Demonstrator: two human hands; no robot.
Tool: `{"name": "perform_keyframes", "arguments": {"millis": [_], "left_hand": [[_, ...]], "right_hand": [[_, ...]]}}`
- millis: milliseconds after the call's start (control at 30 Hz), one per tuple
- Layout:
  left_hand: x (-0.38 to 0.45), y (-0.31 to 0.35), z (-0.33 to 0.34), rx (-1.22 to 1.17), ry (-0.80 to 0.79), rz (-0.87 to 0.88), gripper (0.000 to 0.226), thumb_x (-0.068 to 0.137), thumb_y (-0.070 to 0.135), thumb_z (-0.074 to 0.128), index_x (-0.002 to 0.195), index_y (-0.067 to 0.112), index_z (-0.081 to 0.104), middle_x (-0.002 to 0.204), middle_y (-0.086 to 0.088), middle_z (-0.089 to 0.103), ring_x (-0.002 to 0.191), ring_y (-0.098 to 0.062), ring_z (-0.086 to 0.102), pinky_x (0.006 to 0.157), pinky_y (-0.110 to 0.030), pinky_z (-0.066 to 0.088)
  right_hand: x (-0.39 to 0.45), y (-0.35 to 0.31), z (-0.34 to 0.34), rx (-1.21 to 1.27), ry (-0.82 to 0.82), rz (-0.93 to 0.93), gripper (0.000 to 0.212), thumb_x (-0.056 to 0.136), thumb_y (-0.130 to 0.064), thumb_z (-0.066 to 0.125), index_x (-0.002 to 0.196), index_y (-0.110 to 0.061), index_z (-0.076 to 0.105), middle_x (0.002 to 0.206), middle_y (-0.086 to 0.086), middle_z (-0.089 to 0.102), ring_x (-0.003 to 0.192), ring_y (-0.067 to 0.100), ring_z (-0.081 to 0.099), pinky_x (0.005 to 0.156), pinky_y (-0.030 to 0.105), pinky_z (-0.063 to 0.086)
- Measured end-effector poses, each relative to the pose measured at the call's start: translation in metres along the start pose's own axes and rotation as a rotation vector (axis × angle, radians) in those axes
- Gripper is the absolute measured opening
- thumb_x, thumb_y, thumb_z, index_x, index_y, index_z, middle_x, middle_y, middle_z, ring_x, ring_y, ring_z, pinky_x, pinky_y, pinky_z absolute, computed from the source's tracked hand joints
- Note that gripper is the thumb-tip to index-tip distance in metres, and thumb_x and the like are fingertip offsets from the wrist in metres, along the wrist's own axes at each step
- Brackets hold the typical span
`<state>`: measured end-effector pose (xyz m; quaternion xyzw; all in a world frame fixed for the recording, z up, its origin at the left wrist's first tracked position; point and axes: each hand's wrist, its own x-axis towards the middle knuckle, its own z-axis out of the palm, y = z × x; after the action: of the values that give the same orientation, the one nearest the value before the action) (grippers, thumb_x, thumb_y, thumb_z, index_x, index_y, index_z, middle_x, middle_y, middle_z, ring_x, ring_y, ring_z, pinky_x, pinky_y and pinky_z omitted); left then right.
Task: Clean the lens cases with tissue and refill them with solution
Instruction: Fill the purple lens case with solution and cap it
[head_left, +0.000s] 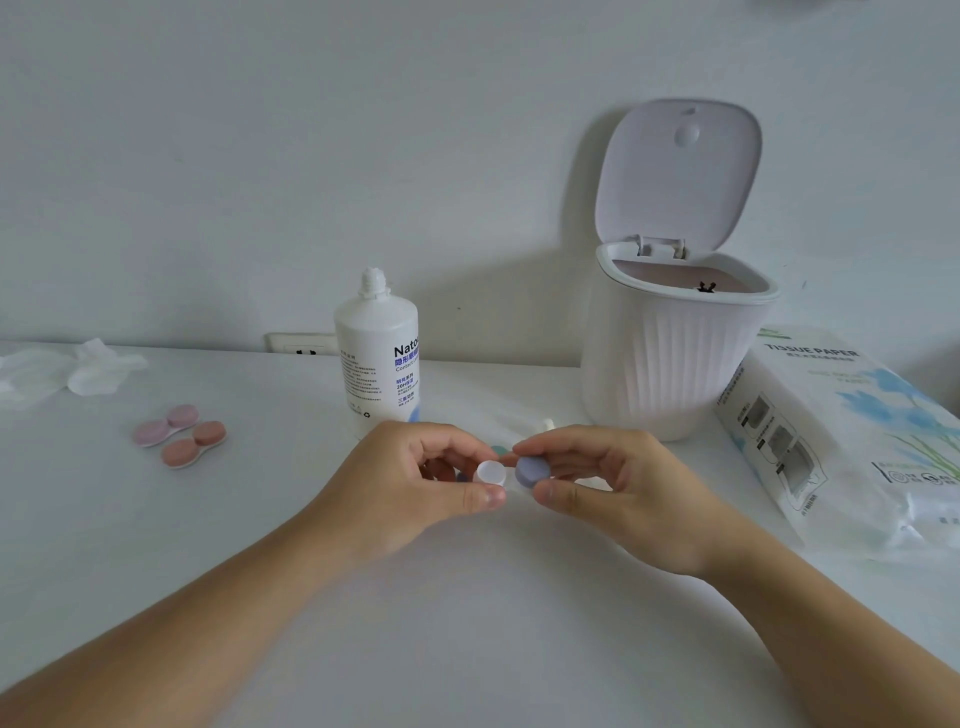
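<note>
left hand (415, 475) is pinching a white lens case (491, 474) steady above the table's (467, 623) middle while right hand (597, 483) is gripping its purple cap (530, 472), seemingly mid-twist; uncapped solution bottle (376, 358) is waiting behind, pink cases (179, 436) lying toward the left edge.

- The tissue pack (852, 441) runs off the right edge.
- The hands hide most of the lens case (491, 474).
- The bottle (376, 358) label's small print is too tiny to read.
</note>
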<state>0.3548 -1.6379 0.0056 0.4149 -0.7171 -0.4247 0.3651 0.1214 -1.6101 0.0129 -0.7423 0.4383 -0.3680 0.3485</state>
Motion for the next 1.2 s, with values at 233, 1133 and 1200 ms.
{"name": "perform_keyframes", "arguments": {"millis": [233, 1133, 1200], "left_hand": [[-0.0005, 0.0011, 0.0006, -0.058, -0.030, -0.046, 0.018, 0.074, 0.023, 0.088, 0.087, 0.032, 0.079, 0.084, 0.000, 0.078, 0.073, -0.007, 0.067, 0.072, -0.019, 0.052], [-0.0029, 0.0024, 0.0021, -0.111, -0.096, -0.077, 0.017, 0.075, 0.022, 0.088, 0.088, 0.028, 0.079, 0.082, 0.003, 0.078, 0.076, -0.005, 0.070, 0.074, -0.014, 0.053], [-0.0032, 0.0030, 0.0017, -0.102, -0.095, -0.077, 0.017, 0.076, 0.020, 0.088, 0.088, 0.028, 0.079, 0.082, 0.003, 0.078, 0.075, -0.004, 0.070, 0.073, -0.014, 0.053]], "right_hand": [[-0.0005, 0.0021, -0.0003, -0.043, 0.015, 0.010, 0.028, 0.087, -0.015, 0.078, 0.109, -0.032, 0.073, 0.103, -0.015, 0.076, 0.095, 0.004, 0.070, 0.090, 0.025, 0.053], [-0.0024, 0.0025, -0.0059, -0.172, 0.012, -0.051, 0.022, 0.081, -0.025, 0.084, 0.101, -0.029, 0.076, 0.093, -0.017, 0.074, 0.087, 0.009, 0.067, 0.079, 0.015, 0.047], [-0.0024, 0.0023, -0.0065, -0.162, -0.003, -0.055, 0.021, 0.082, -0.026, 0.081, 0.102, -0.028, 0.076, 0.095, -0.016, 0.074, 0.089, 0.011, 0.067, 0.080, 0.017, 0.048]]}}
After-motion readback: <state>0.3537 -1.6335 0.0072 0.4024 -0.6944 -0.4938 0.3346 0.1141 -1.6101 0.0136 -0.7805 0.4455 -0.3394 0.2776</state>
